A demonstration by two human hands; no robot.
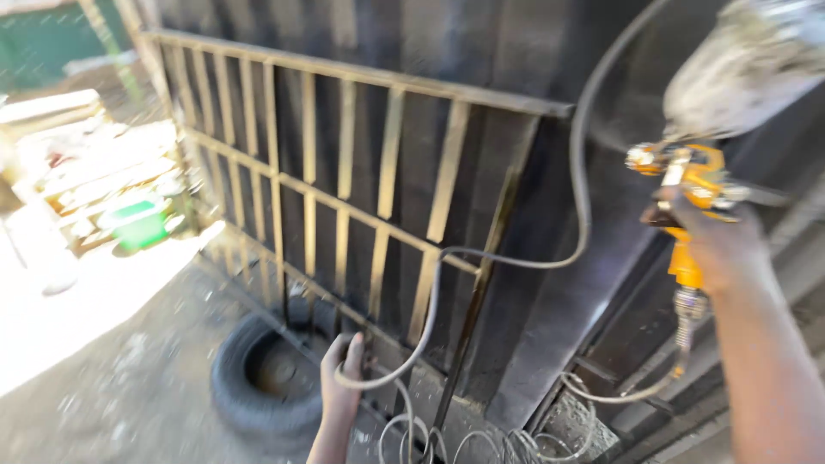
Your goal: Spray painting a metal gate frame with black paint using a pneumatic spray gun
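Left hand [341, 378]: low in view, forearm rising from the bottom edge, fingers curled closed in a grip, back of hand toward camera. Right hand [718, 241]: raised at right, forearm bare and extended upward, fingers wrapped closed in a grip.

A black tyre [262, 378] lay flat on the dusty ground [112, 387], just beside and left of the lower grip. A metal grille [344, 172] of upright bars leaned against a dark wall [533, 51] above that grip and left of the upper one. Farther left, well apart, a green tub [140, 228] sat among pale, sunlit clutter. Wire coils [481, 442] lay below, between both grips.
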